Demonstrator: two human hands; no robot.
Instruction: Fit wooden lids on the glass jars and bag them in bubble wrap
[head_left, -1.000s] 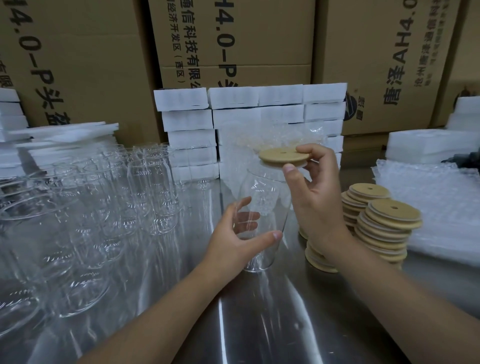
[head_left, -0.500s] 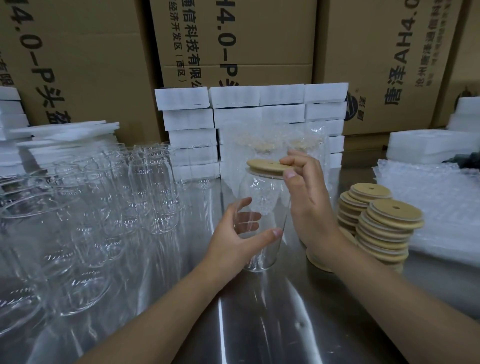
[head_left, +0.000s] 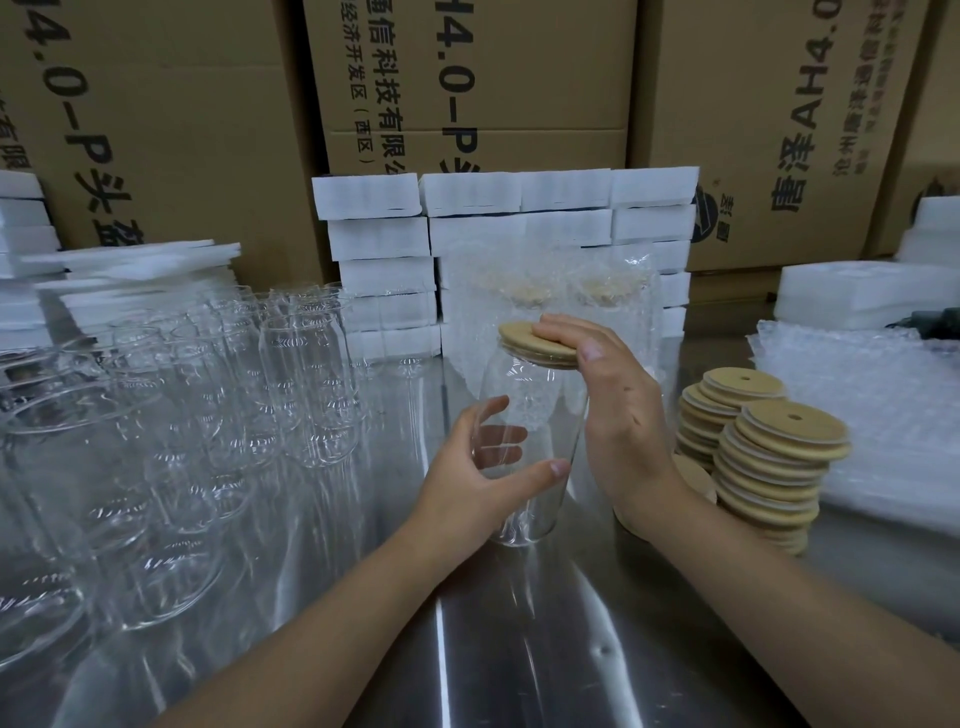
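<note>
In the near centre, the left hand (head_left: 467, 470) grips the upright glass jar (head_left: 537, 395); the right hand (head_left: 621, 421) presses flat-fingered on its wooden lid (head_left: 519, 335), which looks tilted. Even downward pressure should seat it squarely.

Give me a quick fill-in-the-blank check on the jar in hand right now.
The left hand grips the glass jar while the right hand presses the wooden lid down from ____.
Spare lids are stacked to the jar's ____.
Each stack's top lid shows one round ____.
The lidded jars behind it sit in ____ wrap.
Missing words: above; right; hole; bubble.
</note>
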